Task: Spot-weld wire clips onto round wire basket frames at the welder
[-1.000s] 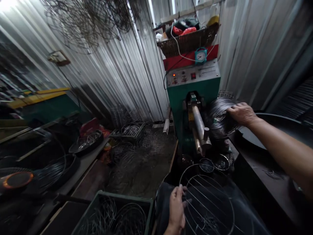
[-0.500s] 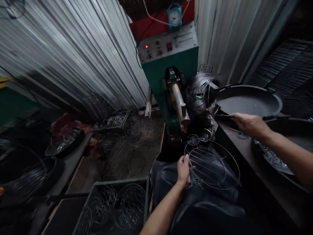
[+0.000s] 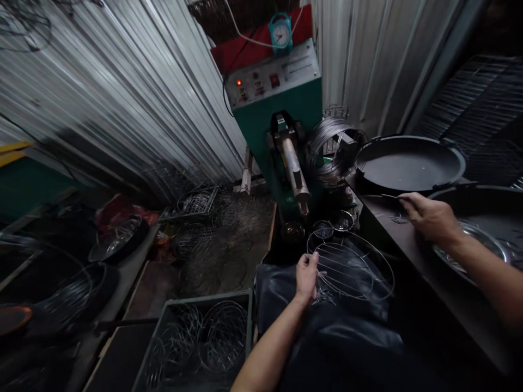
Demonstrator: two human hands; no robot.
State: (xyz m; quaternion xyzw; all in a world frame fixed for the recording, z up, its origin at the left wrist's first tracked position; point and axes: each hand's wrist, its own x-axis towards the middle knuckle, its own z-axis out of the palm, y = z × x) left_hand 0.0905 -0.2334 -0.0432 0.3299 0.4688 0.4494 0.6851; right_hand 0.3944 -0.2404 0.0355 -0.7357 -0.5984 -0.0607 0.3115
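Note:
My left hand [image 3: 307, 275] grips the left rim of a round wire rack [image 3: 352, 267] that lies on a dark cloth [image 3: 339, 337] over my lap. My right hand [image 3: 430, 218] rests on the dark bench [image 3: 392, 228] at the right, its fingers closed on a thin wire [image 3: 381, 196] that points left. It sits between a black round pan [image 3: 408, 163] and a second pan [image 3: 482, 234] holding wire pieces. A green welding machine [image 3: 281, 109] with a metal arm [image 3: 295, 174] stands just beyond the rack.
A coil of wire [image 3: 330, 147] hangs beside the machine's arm. Small wire rings [image 3: 342, 220] lie under the arm. A green crate [image 3: 163, 348] of wire rings sits at lower left. Wire racks litter the floor [image 3: 229, 239] along the corrugated wall.
My right hand left the wire coil and came down to the bench in front of the black pan. My left hand stayed on the rack's rim. The view tilted down.

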